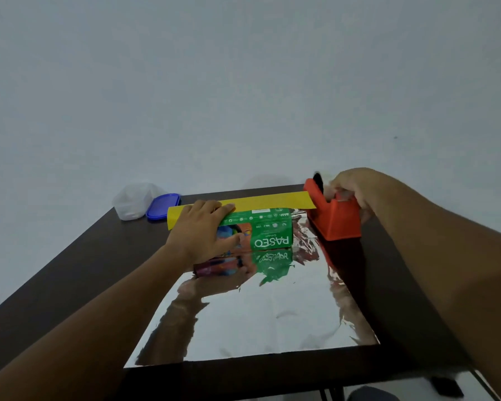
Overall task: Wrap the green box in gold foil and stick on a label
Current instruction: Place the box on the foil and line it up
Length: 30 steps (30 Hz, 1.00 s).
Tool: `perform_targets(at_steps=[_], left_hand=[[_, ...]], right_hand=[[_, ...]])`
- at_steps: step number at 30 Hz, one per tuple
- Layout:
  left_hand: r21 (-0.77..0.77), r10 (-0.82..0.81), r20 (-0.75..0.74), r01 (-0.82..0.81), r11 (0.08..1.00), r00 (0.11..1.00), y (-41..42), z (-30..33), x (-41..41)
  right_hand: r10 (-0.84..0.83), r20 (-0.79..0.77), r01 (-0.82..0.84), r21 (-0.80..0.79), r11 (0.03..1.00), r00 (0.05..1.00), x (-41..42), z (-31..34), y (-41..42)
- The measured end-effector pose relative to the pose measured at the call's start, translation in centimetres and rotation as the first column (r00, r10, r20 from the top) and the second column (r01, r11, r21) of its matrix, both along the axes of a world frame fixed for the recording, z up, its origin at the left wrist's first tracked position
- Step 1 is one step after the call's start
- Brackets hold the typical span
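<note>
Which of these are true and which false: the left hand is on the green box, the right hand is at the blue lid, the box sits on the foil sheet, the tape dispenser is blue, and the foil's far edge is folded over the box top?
1. The left hand lies on the green Paseo tissue box. True.
2. The right hand is at the blue lid. False: it is at the orange tape dispenser.
3. The box sits on the foil sheet. True.
4. The tape dispenser is blue. False: it is orange; the blue thing is the lid beside the clear plastic container.
5. The foil's far edge is folded over the box top. True: its yellow side shows there.
</note>
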State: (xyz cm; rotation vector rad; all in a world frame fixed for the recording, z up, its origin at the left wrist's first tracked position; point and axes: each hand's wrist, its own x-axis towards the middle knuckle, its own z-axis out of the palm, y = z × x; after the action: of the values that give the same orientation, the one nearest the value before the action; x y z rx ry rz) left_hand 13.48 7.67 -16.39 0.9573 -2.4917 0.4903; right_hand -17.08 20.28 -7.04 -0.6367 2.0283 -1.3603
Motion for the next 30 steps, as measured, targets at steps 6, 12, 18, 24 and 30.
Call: perform_targets(at_steps=[6,12,18,24,30], left_hand=[[0.005,-0.007,-0.002,0.007,1.0,1.0,0.0,0.1,0.0],[-0.005,-0.006,-0.007,0.006,1.0,1.0,-0.1,-0.1,0.1],[-0.013,-0.003,-0.007,0.003,1.0,1.0,-0.4,-0.2,0.1],[-0.013,-0.011,-0.007,0.011,1.0,1.0,-0.4,-0.3,0.1],[0.001,-0.003,0.012,0.003,1.0,1.0,-0.2,-0.1,0.2]], right_hand=[[-0.012,0.096,0.025,-0.134,0.991,0.995,0.3,-0.2,0.9],[-0.064,0.134,0.082,-0.13,0.988,0.989,0.2,-3.8,2.2],[-0.104,0.221,0.161,-0.259,0.952,0.97,0.8,-7.3,3.2],[-0.245,0.133,0.272,-0.249,0.93,0.96,1.1,-9.8,1.8],[-0.416,-0.239,0.365,-0.229,0.902,0.878,2.5,-10.9,2.1]])
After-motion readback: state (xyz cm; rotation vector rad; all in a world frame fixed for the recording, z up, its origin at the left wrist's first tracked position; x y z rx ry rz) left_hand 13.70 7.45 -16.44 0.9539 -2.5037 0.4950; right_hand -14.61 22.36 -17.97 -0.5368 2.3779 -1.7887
